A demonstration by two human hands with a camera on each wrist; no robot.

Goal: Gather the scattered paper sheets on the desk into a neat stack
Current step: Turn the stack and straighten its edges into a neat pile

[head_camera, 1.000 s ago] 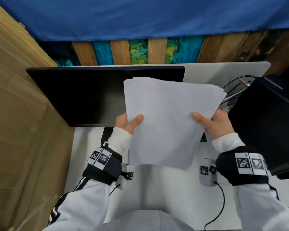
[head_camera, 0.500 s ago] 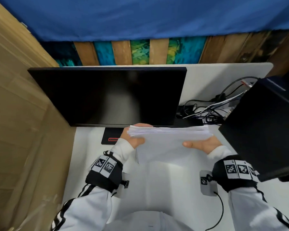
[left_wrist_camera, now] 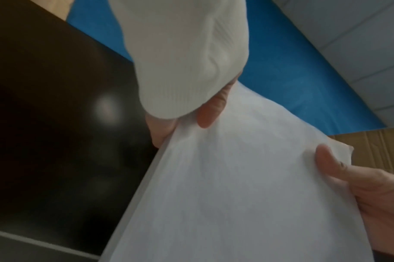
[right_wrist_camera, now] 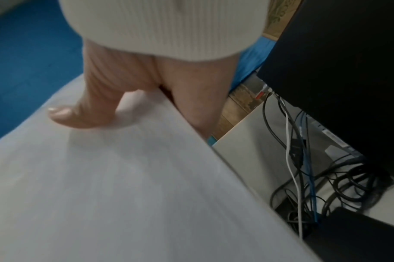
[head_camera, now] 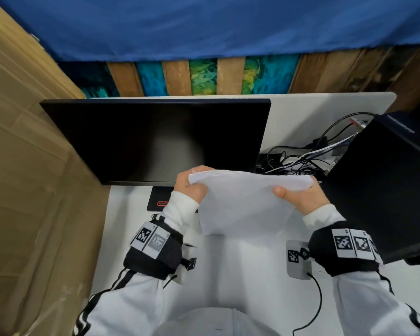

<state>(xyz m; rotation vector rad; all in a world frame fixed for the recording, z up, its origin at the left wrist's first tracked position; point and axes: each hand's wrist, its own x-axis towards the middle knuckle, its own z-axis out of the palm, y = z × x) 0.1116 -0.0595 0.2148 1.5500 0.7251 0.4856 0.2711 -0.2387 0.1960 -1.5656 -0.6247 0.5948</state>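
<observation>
A stack of white paper sheets [head_camera: 245, 202] is held in the air over the white desk [head_camera: 240, 275], just in front of the monitor. My left hand [head_camera: 192, 187] grips its left edge, thumb on the near face and fingers behind. My right hand [head_camera: 298, 197] grips the right edge the same way. The stack's top edge faces the camera and its sheet ends lie nearly flush. The left wrist view shows the paper [left_wrist_camera: 236, 186] with both thumbs on it. In the right wrist view my right thumb presses on the paper [right_wrist_camera: 113, 186].
A black monitor [head_camera: 155, 139] stands right behind the stack, its stand base [head_camera: 160, 202] on the desk. A black computer case [head_camera: 386, 185] sits at the right, with tangled cables [head_camera: 301, 161] beside it. Cardboard [head_camera: 29, 190] walls the left side.
A second ago the sheets faced me, raised in front of the monitor. They have been tipped and lowered so the top edge shows, and both hands came down with them.
</observation>
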